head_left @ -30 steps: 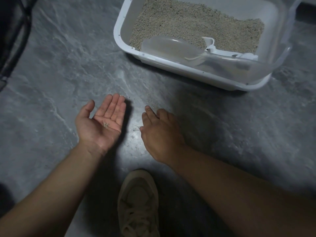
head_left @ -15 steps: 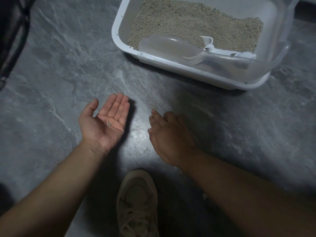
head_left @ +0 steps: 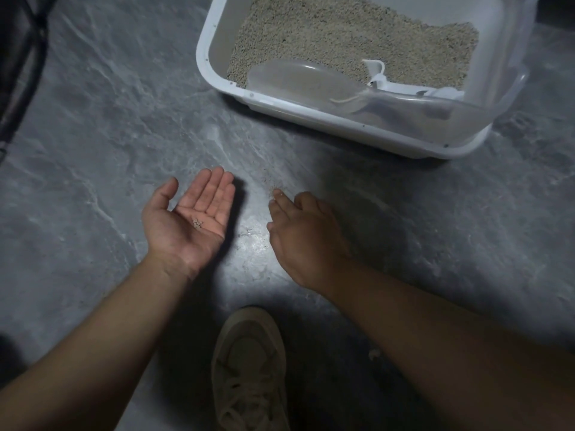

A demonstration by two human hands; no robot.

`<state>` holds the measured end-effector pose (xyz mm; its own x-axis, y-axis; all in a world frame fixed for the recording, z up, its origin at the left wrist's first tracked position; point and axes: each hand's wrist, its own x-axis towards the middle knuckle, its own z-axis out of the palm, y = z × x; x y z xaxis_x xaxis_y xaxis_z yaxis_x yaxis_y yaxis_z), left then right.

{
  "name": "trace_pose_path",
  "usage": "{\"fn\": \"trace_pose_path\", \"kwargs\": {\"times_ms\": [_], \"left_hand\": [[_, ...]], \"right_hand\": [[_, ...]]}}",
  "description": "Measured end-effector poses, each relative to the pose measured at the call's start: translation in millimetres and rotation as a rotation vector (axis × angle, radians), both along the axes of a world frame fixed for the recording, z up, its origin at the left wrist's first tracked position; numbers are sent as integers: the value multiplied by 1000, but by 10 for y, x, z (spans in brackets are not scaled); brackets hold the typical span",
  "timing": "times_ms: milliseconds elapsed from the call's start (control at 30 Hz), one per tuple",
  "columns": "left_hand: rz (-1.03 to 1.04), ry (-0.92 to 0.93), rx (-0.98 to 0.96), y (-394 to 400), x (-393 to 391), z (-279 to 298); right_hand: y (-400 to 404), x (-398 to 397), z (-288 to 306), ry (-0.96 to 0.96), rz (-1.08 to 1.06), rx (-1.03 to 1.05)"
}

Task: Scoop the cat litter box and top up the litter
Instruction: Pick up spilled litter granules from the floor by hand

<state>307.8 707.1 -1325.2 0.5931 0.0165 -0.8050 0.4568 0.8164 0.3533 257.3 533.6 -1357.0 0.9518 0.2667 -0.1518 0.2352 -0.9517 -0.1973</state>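
Note:
A white litter box with a clear upper wall stands at the top right, holding beige litter. A translucent scoop lies inside along its near wall. My left hand is held palm up above the floor, fingers straight, with a few litter grains in the palm. My right hand is palm down beside it, fingertips on the floor at scattered litter grains. Whether its fingertips pinch a grain is hidden.
The floor is grey marbled tile. My beige laced shoe is at the bottom centre between my forearms. A dark object runs along the top left edge. A small pale speck lies near my right forearm.
My right hand has slid away from my left hand, to the right and toward the litter box, along the floor. My left hand stays palm up with the grains.

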Motion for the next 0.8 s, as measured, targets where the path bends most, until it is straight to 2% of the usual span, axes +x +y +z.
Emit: {"fn": "trace_pose_path", "kwargs": {"times_ms": [133,200,300,467,533,633,800], "left_hand": [[2,3,-7,12,13,-9],[2,5,-8,12,16,-9],[3,10,-11,11,13,-6],[2,11,-10,19,22,-10],[-1,11,-13,23,19,-11],[-4,12,-17,33,12,-20],[6,18,-18,47,25,-32]], "right_hand": [[-132,-57,6,6,-94,158],[-207,-82,52,92,-194,216],[-274,-58,34,194,-237,201],[-203,129,17,148,-302,205],[-127,199,-1,75,-275,195],[-27,215,-26,-26,-125,72],[9,124,-124,2,-51,36]]}}
